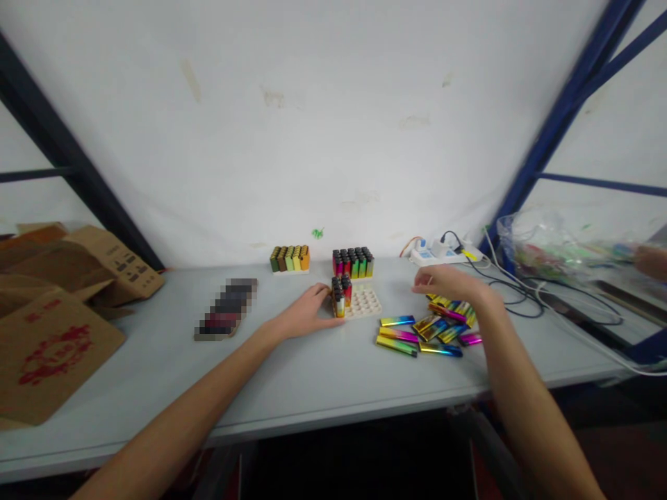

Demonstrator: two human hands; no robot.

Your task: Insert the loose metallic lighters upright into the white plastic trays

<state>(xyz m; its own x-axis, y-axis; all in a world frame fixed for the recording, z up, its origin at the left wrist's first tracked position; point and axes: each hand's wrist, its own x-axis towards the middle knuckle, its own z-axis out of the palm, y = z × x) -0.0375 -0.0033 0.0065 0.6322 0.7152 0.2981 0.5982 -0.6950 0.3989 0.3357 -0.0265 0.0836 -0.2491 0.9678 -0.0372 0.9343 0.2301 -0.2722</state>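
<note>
Near the middle of the table, a pale tray with round holes [367,303] carries several upright lighters [340,297] at its left end. My left hand [307,312] rests at that end, fingers apart around the tray's edge and the lighters. Over the back of a pile of shiny coloured lighters [432,328] is my right hand [449,281], its fingers curled downward; whether they hold anything cannot be made out. Behind the tray stand a full block of dark-topped lighters [353,264] and, further left, a block of yellow and brown lighters [290,260].
A phone-like object, pixelated, [226,309] lies left of my left hand. Cardboard boxes [67,347] fill the left side. A power strip [442,253], cables and clear plastic bags [547,239] are at the right. Part of another person's hand [652,262] shows at the right edge.
</note>
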